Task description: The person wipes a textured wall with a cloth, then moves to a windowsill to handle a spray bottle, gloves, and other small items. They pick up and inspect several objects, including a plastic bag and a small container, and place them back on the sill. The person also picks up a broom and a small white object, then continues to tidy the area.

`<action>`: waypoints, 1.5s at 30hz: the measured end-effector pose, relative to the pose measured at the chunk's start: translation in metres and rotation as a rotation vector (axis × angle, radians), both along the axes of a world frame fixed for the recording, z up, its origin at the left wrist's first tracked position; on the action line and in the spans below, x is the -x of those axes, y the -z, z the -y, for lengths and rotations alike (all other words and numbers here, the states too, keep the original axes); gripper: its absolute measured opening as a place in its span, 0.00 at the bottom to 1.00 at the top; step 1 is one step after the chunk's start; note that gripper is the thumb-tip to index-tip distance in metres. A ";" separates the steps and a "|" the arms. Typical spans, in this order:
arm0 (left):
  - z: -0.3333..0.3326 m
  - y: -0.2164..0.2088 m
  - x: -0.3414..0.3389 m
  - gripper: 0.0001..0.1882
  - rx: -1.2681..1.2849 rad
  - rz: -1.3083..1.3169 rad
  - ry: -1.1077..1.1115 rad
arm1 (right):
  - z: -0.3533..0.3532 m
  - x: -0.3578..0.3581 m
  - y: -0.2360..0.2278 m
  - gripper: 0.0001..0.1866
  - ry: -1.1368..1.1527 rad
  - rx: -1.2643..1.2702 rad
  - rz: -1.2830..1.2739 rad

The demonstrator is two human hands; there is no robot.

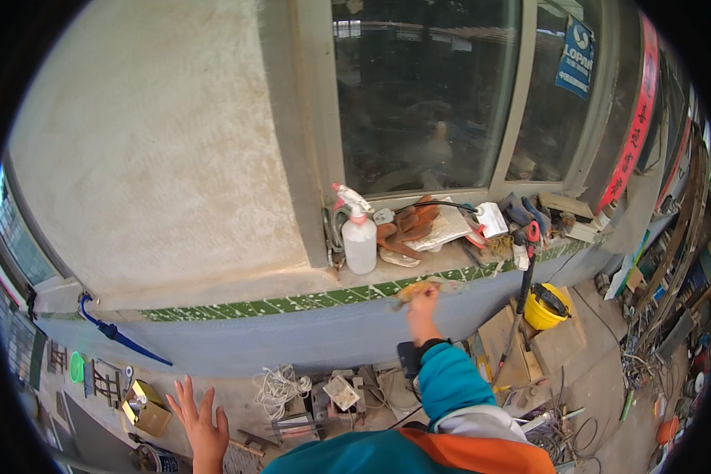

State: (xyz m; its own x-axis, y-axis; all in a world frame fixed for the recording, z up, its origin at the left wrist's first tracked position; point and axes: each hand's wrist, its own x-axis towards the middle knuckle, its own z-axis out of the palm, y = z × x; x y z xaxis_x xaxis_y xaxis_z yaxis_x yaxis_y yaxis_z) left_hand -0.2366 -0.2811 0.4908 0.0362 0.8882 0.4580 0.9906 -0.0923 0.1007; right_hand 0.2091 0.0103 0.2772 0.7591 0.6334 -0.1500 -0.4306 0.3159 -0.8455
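My right hand [423,306] reaches out to the green-and-white edge of the window ledge [292,303]. Its fingers are closed on a crumpled yellowish cloth [412,290], possibly a rag, which lies against that edge. Part of the cloth is covered by the fingers. A white spray bottle [360,246] with a red and white trigger head stands upright on the ledge, left of this hand. At the lower left, my left hand [201,420] is raised with its fingers spread and holds nothing.
Brown work gloves [411,225], a white box [491,220] and tools crowd the ledge. A blue folded umbrella [126,341] hangs at the left. Below are coiled white cable [278,391], a cardboard box [146,409] and a yellow bucket [547,306]. Scrap piles up along the right.
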 end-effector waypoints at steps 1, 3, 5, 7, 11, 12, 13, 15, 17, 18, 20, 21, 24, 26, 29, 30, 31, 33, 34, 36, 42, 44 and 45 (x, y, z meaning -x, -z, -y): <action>0.004 0.001 0.004 0.20 0.017 0.018 -0.006 | 0.003 0.029 0.002 0.20 -0.037 0.035 -0.026; 0.010 0.005 0.013 0.20 0.014 0.008 -0.025 | 0.003 0.087 -0.004 0.21 -0.016 0.046 -0.046; 0.020 0.009 0.021 0.20 0.013 0.020 -0.063 | 0.006 0.132 -0.013 0.21 -0.047 0.048 -0.063; 0.030 0.015 0.028 0.20 0.010 0.035 -0.121 | 0.005 0.175 -0.020 0.21 -0.084 0.054 -0.055; 0.062 0.024 0.041 0.19 0.004 0.069 -0.244 | 0.003 0.249 -0.029 0.22 -0.161 0.120 -0.017; 0.071 0.026 0.044 0.19 -0.012 0.068 -0.275 | 0.004 0.265 -0.034 0.22 -0.191 0.197 -0.003; 0.080 0.028 0.046 0.19 -0.029 0.068 -0.308 | 0.009 0.281 -0.038 0.22 -0.326 0.186 -0.136; 0.096 0.034 0.050 0.20 -0.029 0.085 -0.365 | 0.020 0.318 -0.049 0.21 -0.652 0.138 -0.283; 0.110 0.039 0.053 0.21 -0.029 0.100 -0.419 | 0.032 0.357 -0.067 0.21 -0.879 0.037 -0.117; 0.116 0.041 0.056 0.21 -0.043 0.087 -0.426 | 0.039 0.377 -0.078 0.22 -0.919 0.023 0.060; 0.127 0.045 0.060 0.21 -0.052 0.098 -0.475 | 0.050 0.394 -0.104 0.22 -0.871 -0.106 0.474; 0.130 0.048 0.062 0.21 -0.055 0.107 -0.490 | 0.053 0.394 -0.118 0.22 -0.774 -0.217 0.708; 0.140 0.056 0.068 0.21 -0.062 0.107 -0.531 | 0.044 0.374 -0.157 0.19 -0.531 -0.419 1.217; 0.141 0.062 0.068 0.21 -0.062 0.131 -0.523 | 0.026 0.355 -0.175 0.18 -0.416 -0.419 1.484; 0.132 0.069 0.064 0.20 -0.050 0.168 -0.498 | 0.004 0.328 -0.179 0.18 -0.298 -0.270 1.718; 0.126 0.070 0.062 0.20 -0.042 0.181 -0.472 | 0.002 0.319 -0.176 0.19 -0.281 -0.198 1.698; 0.120 0.071 0.060 0.20 -0.035 0.194 -0.446 | 0.002 0.309 -0.172 0.20 -0.305 -0.067 1.684; 0.104 0.072 0.054 0.19 -0.024 0.199 -0.396 | 0.011 0.274 -0.165 0.16 -0.343 -0.161 1.516; 0.096 0.072 0.051 0.19 -0.018 0.202 -0.374 | 0.016 0.254 -0.164 0.15 -0.338 -0.155 1.473; 0.078 0.070 0.046 0.19 -0.005 0.202 -0.319 | 0.020 0.209 -0.173 0.14 -0.251 -0.122 1.404; 0.025 0.060 0.011 0.18 -0.020 0.198 -0.170 | -0.014 0.106 -0.225 0.27 0.213 0.093 1.284; 0.013 0.055 -0.010 0.18 -0.030 0.222 -0.150 | -0.023 0.089 -0.229 0.28 0.187 0.176 1.264; 0.009 0.052 -0.021 0.18 -0.038 0.228 -0.137 | -0.029 0.081 -0.232 0.28 -0.012 0.255 1.283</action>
